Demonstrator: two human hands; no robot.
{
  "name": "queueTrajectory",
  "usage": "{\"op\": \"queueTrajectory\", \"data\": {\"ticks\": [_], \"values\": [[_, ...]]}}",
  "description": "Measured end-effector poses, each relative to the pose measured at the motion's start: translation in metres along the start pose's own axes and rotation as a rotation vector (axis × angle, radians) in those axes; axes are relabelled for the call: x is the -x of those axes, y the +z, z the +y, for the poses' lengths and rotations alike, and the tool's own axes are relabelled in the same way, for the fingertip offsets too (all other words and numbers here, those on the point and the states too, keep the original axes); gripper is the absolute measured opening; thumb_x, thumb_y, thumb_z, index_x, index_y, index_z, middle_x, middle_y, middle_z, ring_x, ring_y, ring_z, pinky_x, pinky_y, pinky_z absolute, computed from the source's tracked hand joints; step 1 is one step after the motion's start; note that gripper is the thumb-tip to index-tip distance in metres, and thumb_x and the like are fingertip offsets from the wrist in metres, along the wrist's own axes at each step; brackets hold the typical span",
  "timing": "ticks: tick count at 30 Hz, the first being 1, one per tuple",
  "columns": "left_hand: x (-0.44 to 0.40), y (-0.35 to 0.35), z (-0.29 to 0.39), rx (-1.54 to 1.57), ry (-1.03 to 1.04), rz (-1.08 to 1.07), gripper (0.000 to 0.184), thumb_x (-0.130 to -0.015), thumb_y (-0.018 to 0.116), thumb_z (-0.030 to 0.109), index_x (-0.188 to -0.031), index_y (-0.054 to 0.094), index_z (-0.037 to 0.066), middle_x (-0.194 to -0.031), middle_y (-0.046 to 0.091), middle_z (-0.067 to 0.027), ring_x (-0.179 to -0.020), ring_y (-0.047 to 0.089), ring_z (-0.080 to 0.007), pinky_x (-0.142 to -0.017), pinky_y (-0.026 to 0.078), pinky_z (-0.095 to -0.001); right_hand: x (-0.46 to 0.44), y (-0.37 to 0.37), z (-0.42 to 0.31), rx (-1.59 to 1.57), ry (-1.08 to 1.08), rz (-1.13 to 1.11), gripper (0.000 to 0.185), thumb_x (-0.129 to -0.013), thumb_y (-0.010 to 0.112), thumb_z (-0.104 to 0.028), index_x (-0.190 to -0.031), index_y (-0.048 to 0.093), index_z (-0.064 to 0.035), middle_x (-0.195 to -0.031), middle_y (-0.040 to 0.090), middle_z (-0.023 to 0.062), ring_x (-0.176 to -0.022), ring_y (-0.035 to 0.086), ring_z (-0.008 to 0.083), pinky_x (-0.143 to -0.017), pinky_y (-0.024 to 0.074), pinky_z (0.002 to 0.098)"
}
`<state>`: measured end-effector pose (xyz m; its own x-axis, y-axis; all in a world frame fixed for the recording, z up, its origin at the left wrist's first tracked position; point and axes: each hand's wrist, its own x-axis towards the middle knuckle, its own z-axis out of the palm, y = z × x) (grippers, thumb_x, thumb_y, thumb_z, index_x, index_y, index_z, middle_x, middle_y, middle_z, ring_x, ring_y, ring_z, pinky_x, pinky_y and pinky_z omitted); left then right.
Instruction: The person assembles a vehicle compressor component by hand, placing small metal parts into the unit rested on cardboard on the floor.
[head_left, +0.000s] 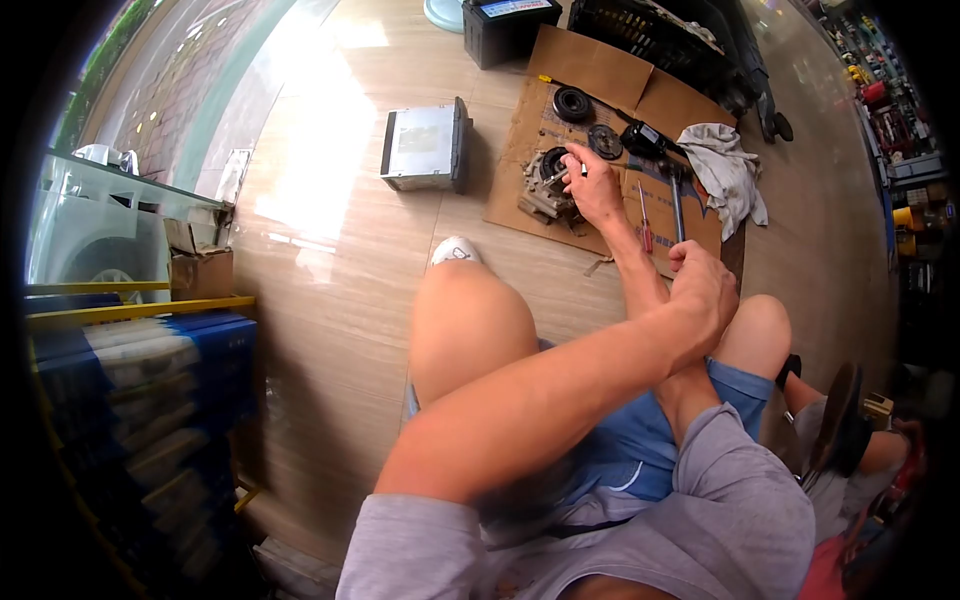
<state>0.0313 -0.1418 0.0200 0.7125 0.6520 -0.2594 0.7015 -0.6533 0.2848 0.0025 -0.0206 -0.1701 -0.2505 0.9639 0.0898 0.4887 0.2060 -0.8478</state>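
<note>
My arms cross. My left hand point(705, 288) is closed round the end of a hammer point(679, 210), its head pointing away over the cardboard. My right hand point(597, 190) pinches a short silver rod point(558, 178) against the top of a metal compressor-like part point(545, 200); the rod's exact kind is too small to tell. Beyond that part lie a black pulley ring point(572, 104) and a round metal disc point(604, 142). A screwdriver point(645, 222) with a red handle rests between my right forearm and the hammer. Close by is a black power tool point(645, 138).
Flattened cardboard point(520, 110) lies beneath the parts. A white rag point(722, 170) covers its right side. On the tiled floor stand a silver box-shaped unit point(425, 145) and a black battery point(508, 30). A black crate point(650, 40) is behind. Another person's leg point(885, 455) shows at right.
</note>
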Motion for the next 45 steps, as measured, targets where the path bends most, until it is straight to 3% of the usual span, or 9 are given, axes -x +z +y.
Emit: {"op": "queueTrajectory", "data": {"ticks": [7, 13, 20, 26, 28, 30, 35, 41, 45], "values": [[0.004, -0.005, -0.005, 0.029, -0.022, 0.05, 0.028, -0.085, 0.061, 0.017, -0.109, 0.07, 0.004, -0.103, 0.068, -0.015, -0.091, 0.063, -0.0347, -0.075, 0.044, -0.0529, -0.01, 0.03, 0.013, 0.023, -0.012, -0.003, 0.025, -0.091, 0.057, -0.016, -0.111, 0.064, -0.0021, -0.099, 0.068, 0.018, -0.072, 0.068, 0.0261, -0.073, 0.0523, 0.0366], [0.007, -0.015, -0.014, 0.026, -0.074, 0.039, 0.028, -0.086, 0.061, 0.016, -0.109, 0.069, 0.004, -0.103, 0.067, -0.0146, -0.09, 0.062, -0.0341, -0.074, 0.043, -0.0525, -0.019, 0.044, 0.039, 0.097, -0.133, -0.01, 0.03, -0.095, 0.056, -0.019, -0.119, 0.061, -0.0009, -0.097, 0.069, 0.0109, -0.066, 0.065, 0.0131, -0.058, 0.0526, 0.0282], [0.012, -0.025, -0.02, 0.048, -0.071, 0.017, 0.026, -0.085, 0.061, 0.015, -0.108, 0.071, 0.008, -0.103, 0.068, -0.0097, -0.09, 0.063, -0.0308, -0.071, 0.043, -0.0531, -0.016, 0.048, 0.002, 0.155, -0.273, 0.065, 0.034, -0.099, 0.05, -0.033, -0.105, 0.057, -0.0009, -0.092, 0.063, 0.0196, -0.083, 0.062, 0.0367, -0.073, 0.0492, 0.0423], [0.016, -0.018, -0.028, 0.045, -0.028, 0.173, 0.021, -0.085, 0.06, 0.017, -0.1, 0.075, 0.014, -0.101, 0.072, -0.0045, -0.091, 0.068, -0.0251, -0.069, 0.047, -0.0485, -0.011, 0.063, 0.041, 0.123, -0.257, 0.137, 0.023, -0.1, 0.046, -0.025, -0.107, 0.053, -0.0033, -0.083, 0.061, 0.0162, -0.073, 0.062, 0.0288, -0.066, 0.0501, 0.0397], [0.009, 0.001, -0.032, 0.007, 0.02, 0.337, 0.015, -0.081, 0.06, 0.014, -0.084, 0.075, 0.013, -0.082, 0.071, -0.0045, -0.083, 0.069, -0.0211, -0.064, 0.049, -0.0395, -0.003, 0.059, 0.042, 0.221, -0.301, 0.201, 0.023, -0.099, 0.048, -0.022, -0.111, 0.053, -0.0033, -0.083, 0.063, 0.0143, -0.075, 0.064, 0.0264, -0.068, 0.0517, 0.0384], [0.015, -0.005, -0.029, -0.063, -0.006, 0.399, 0.013, -0.079, 0.06, 0.011, -0.08, 0.073, 0.013, -0.075, 0.07, -0.005, -0.079, 0.069, -0.0216, -0.061, 0.05, -0.0359, 0.005, 0.052, 0.028, -0.023, -0.066, 0.064, 0.026, -0.098, 0.049, -0.024, -0.114, 0.054, -0.0035, -0.089, 0.066, 0.0139, -0.082, 0.066, 0.0272, -0.071, 0.052, 0.0393], [0.015, 0.0, -0.023, -0.092, 0.097, 0.199, 0.019, -0.08, 0.058, 0.01, -0.097, 0.067, 0.007, -0.083, 0.07, -0.012, -0.08, 0.07, -0.0268, -0.066, 0.054, -0.0399, 0.008, 0.053, 0.023, -0.09, -0.026, 0.094, 0.029, -0.099, 0.048, -0.028, -0.113, 0.054, -0.0037, -0.091, 0.067, 0.0123, -0.081, 0.068, 0.0248, -0.07, 0.054, 0.0374], [0.007, 0.02, -0.003, -0.092, 0.112, 0.049, 0.016, -0.081, 0.057, 0.012, -0.094, 0.066, 0.01, -0.083, 0.07, -0.0103, -0.08, 0.07, -0.0267, -0.069, 0.053, -0.039, 0.016, 0.04, 0.01, -0.411, 0.159, -0.076, 0.029, -0.1, 0.047, -0.03, -0.112, 0.054, -0.0041, -0.089, 0.067, 0.0114, -0.078, 0.068, 0.0236, -0.066, 0.054, 0.0361], [0.007, 0.029, -0.013, -0.091, 0.13, 0.251, 0.015, -0.081, 0.057, 0.012, -0.094, 0.063, 0.01, -0.082, 0.069, -0.0105, -0.079, 0.07, -0.0272, -0.069, 0.053, -0.0398, 0.015, 0.044, 0.013, -0.498, 0.161, -0.125, 0.03, -0.1, 0.046, -0.031, -0.112, 0.054, -0.0044, -0.087, 0.067, 0.0109, -0.076, 0.068, 0.0228, -0.064, 0.054, 0.0353]]}}
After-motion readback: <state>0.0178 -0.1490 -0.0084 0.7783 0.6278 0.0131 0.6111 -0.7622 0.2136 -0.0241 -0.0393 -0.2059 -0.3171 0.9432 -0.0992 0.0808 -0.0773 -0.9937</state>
